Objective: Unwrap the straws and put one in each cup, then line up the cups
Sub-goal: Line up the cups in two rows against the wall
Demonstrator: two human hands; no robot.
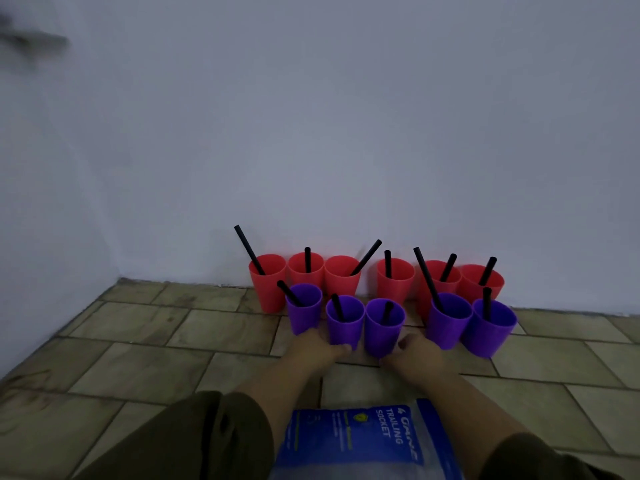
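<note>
Blue packet [349, 441] nearest, left hand [313, 351] touching purple cup [344, 322], right hand [415, 355] curled beside

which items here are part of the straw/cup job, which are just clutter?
Job:
- six red cups, back row by the wall
- five purple cups, front row
- black straws, one per cup
- left hand, right hand, at the two middle purple cups

Lying about:
- blue "trailing socket" package

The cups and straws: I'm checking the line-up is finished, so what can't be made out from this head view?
- Fifth red cup: mostly hidden behind a purple cup.
- Left hand and right hand: fingertips hidden behind purple cups.
- Blue package: cut off by the bottom edge, small print blurred.
- Dark smear, top left: blurred.
</note>
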